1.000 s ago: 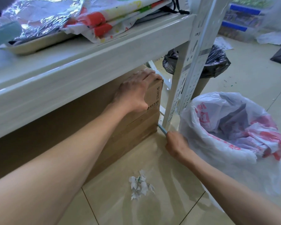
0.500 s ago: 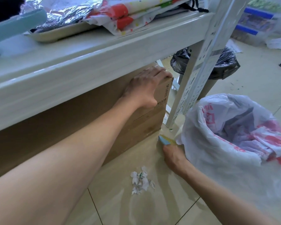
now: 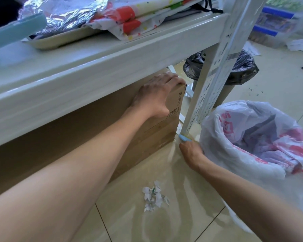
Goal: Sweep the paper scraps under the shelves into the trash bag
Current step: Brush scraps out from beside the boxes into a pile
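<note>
- The left hand [image 3: 157, 95] lies flat, fingers spread, over the top corner of the brown cardboard box [image 3: 147, 137] under the white metal shelf [image 3: 94, 70].
- The right hand [image 3: 191, 152] is closed round a small light-blue tool [image 3: 184, 138] at the foot of the shelf's perforated white post [image 3: 208, 88].
- A white plastic trash bag with red print [image 3: 252, 142] touches the right hand, right of the post.
- Torn white paper scraps [image 3: 154, 196] sit heaped on the beige tiled floor [image 3: 173, 224], nearer than the post.

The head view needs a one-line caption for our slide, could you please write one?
Left hand braces a cardboard box under the shelf; right hand works a blue tool beside the trash bag, paper scraps piled nearby.
</note>
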A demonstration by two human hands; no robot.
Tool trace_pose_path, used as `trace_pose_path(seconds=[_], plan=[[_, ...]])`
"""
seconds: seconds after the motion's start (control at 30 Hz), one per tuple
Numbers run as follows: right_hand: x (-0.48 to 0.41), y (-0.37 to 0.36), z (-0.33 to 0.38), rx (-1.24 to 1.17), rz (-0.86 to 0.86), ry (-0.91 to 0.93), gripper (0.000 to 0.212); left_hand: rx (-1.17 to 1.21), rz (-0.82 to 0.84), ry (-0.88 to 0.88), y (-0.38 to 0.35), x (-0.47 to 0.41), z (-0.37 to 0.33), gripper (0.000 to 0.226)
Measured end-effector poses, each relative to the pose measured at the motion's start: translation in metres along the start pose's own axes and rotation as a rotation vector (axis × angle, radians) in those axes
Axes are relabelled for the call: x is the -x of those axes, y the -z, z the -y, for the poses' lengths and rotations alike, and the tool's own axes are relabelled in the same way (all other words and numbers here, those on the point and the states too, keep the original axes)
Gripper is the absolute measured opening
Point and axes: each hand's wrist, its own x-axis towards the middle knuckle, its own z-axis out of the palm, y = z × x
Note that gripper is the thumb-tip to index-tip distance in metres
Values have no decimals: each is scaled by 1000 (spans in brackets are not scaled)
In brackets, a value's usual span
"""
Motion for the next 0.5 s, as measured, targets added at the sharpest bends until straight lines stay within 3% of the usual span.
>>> trace_pose_path(seconds=[0.2,0.5], plan=[[21,-29,26,124,62,156,34,-2,4,8,0,0,-2,87],[31,4,16,-54,38,220,32,6,-5,6,1,2,-1,85]])
